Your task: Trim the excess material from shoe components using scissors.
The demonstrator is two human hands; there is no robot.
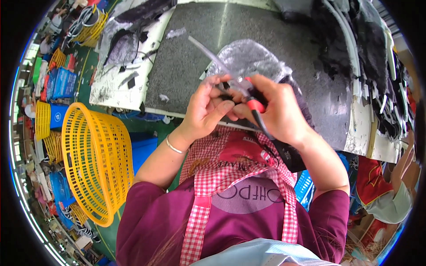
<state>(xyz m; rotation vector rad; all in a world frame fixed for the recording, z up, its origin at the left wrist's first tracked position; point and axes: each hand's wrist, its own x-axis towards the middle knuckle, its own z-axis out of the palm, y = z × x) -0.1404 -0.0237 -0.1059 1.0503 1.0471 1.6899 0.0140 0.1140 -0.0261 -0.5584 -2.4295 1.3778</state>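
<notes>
My right hand (282, 108) grips scissors (213, 57) with red and black handles. Their long blades point away to the upper left, over the table. Close beside it, my left hand (205, 106) is closed, with thumb and fingers pinched near the scissors' pivot. Something small and dark shows between its fingers; what it is stays mostly hidden. Just beyond both hands lies a rounded piece of silvery grey plush fabric (250, 55). Dark pile shows along its right side, partly behind my right hand.
The dark grey work mat (177, 71) lies before me. Black plush pieces (335, 40) pile up at the right, and fabric scraps (124, 48) lie on the white board at the left. A yellow plastic basket (104, 164) stands left of me. Another person's arm (404, 159) shows at far right.
</notes>
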